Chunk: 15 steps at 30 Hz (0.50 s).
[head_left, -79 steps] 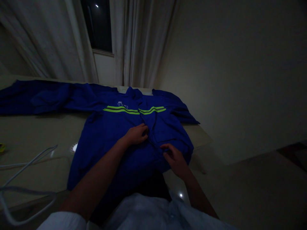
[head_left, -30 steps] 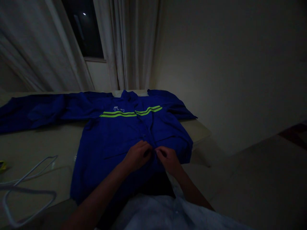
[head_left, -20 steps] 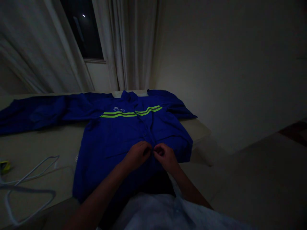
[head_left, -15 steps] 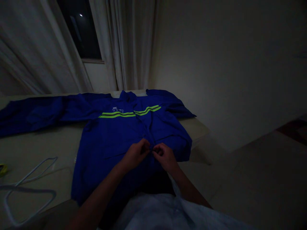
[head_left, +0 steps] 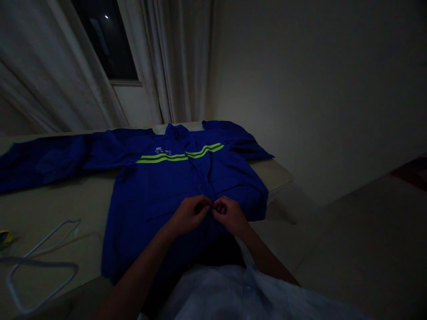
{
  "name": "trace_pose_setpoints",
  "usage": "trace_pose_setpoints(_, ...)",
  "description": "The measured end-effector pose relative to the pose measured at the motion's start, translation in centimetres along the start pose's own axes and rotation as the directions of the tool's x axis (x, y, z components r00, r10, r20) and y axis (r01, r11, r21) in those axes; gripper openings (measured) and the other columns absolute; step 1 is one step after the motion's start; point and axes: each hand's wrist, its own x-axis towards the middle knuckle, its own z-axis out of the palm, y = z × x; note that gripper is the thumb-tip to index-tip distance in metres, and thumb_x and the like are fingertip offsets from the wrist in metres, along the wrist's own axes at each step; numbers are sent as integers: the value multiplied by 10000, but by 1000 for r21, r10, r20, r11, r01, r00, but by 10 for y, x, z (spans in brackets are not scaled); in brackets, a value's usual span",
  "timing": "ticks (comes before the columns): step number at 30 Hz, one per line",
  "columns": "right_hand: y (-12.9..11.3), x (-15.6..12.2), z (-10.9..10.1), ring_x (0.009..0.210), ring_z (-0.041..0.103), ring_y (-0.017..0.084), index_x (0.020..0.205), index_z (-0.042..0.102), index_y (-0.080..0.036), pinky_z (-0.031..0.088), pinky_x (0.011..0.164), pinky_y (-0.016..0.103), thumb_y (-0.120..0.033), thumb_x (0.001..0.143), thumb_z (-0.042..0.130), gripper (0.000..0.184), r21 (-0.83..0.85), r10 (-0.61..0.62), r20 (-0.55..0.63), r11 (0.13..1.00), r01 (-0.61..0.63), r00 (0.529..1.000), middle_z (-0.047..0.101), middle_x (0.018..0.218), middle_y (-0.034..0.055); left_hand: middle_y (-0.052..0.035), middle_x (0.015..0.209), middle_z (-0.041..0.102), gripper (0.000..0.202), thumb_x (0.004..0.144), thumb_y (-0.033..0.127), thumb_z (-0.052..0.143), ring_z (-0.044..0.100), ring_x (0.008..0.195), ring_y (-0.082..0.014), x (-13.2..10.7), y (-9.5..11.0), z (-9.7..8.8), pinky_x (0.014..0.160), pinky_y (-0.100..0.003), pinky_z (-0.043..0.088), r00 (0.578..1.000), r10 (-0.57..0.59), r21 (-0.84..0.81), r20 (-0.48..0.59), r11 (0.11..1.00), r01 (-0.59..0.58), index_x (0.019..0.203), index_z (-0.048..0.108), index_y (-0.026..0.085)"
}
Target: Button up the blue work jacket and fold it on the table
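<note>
From my remote seat, I see the left hand and right hand pinched closed, seemingly gripping the front edge of the jacket, spread on the table; light, level pinches should avoid puckering.

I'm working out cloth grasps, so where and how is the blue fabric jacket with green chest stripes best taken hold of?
Probably pinch the blue fabric jacket at its collar, coming from above: the collar bunches up at the far edge as a raised fold, while the sleeves lie lower, spread over the pale table.
</note>
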Motion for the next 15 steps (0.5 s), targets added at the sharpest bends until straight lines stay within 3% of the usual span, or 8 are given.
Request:
trace_pose_setpoints(3, 0, -2, 2, 605, 513, 100, 837, 700, -193, 410, 590, 225, -189, 803, 729, 45, -6, -16, -29, 1000, 16, 999, 592, 732, -36, -10, 875, 741, 229, 930, 386, 654, 672, 778, -158, 2, 0, -2, 690, -255, 486, 998, -70, -75, -7, 995, 69, 1065, 688, 205)
trace_pose_setpoints(9, 0, -4, 1, 622, 512, 98, 824, 699, -195, 406, 604, 225, -145, 791, 744, 75, -16, -42, -4, 999, 41, 999, 599, 766, -32, -21, 904, 743, 287, 865, 312, 709, 694, 818, -169, 6, -7, -3, 736, -273, 522, 994, -113, -192, 6, 975, 112, 1120, 651, 195)
trace_pose_setpoints(15, 0, -1, -1, 657, 533, 104, 847, 703, -209, 401, 622, 224, -85, 771, 727, 147, -106, -64, 49, 992, 68, 997, 602, 793, -34, -18, 886, 738, 112, 887, 222, 646, 667, 814, -162, 5, -7, -2, 744, -270, 500, 995, -74, -49, 60, 996, 77, 973, 713, 198)
